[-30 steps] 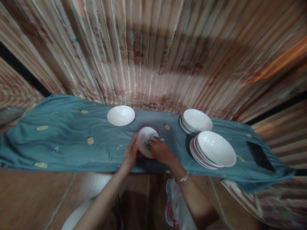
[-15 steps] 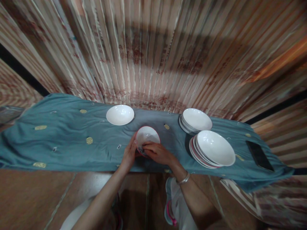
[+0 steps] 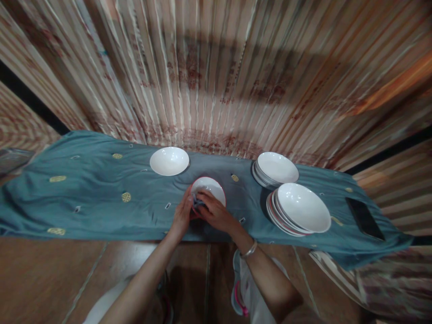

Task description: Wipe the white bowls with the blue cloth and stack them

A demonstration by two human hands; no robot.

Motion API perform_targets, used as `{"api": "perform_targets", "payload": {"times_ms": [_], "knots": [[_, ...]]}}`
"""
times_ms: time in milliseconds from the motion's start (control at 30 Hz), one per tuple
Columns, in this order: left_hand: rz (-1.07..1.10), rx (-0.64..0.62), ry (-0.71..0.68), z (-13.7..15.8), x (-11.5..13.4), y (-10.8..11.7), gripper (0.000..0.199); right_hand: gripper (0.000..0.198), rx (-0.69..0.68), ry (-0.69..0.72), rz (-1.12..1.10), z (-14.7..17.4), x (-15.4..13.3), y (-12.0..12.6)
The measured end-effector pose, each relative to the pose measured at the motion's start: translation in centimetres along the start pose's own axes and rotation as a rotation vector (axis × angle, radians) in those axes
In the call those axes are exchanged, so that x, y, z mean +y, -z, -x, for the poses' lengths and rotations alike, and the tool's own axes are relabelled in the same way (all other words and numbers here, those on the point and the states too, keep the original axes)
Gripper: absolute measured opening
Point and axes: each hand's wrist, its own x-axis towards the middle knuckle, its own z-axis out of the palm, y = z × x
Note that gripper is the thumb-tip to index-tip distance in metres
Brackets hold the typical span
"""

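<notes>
A white bowl with a red rim (image 3: 216, 189) is tilted over the near middle of the cloth-covered table. My left hand (image 3: 182, 210) grips its left side, the fingers along the outer wall. Inside the bowl, my right hand (image 3: 212, 209) is closed on a small greyish cloth (image 3: 196, 200), pressed against the left inner wall. My fingers hide most of the cloth and the bowl's near side. Beyond them, a shallow white bowl (image 3: 169, 161) sits alone near the table's back edge.
To the right stand two stacks: white bowls at the back (image 3: 277, 167) and larger white bowls, some red-rimmed, in front (image 3: 303, 208). A dark phone (image 3: 364, 218) lies at the right end of the teal tablecloth (image 3: 97, 180). A pleated curtain (image 3: 209, 81) hangs behind the table.
My right hand has moved left inside the bowl, and more of the greyish cloth now shows at its fingertips. My left hand stays on the bowl, which has hardly moved.
</notes>
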Motion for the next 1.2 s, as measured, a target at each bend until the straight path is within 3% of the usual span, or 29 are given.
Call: {"api": "perform_targets", "payload": {"times_ms": [467, 600, 967, 1200], "knots": [[0.053, 0.008, 0.021, 0.0, 0.0, 0.0, 0.077, 0.040, -0.064, -0.146, 0.356, -0.2, 0.5, 0.8], [0.046, 0.011, 0.026, -0.1, 0.0, 0.0, 0.076, 0.035, -0.094, -0.124, 0.390, 0.1, 0.7, 1.6], [0.007, -0.002, 0.017, -0.1, 0.1, -0.2, 0.080, 0.021, -0.274, -0.035, 0.122, 0.4, 0.2, 3.8], [0.007, -0.025, -0.013, -0.3, -0.1, 0.1, 0.075, 0.020, -0.225, -0.059, -0.155, 0.2, 0.4, 3.0]]}}
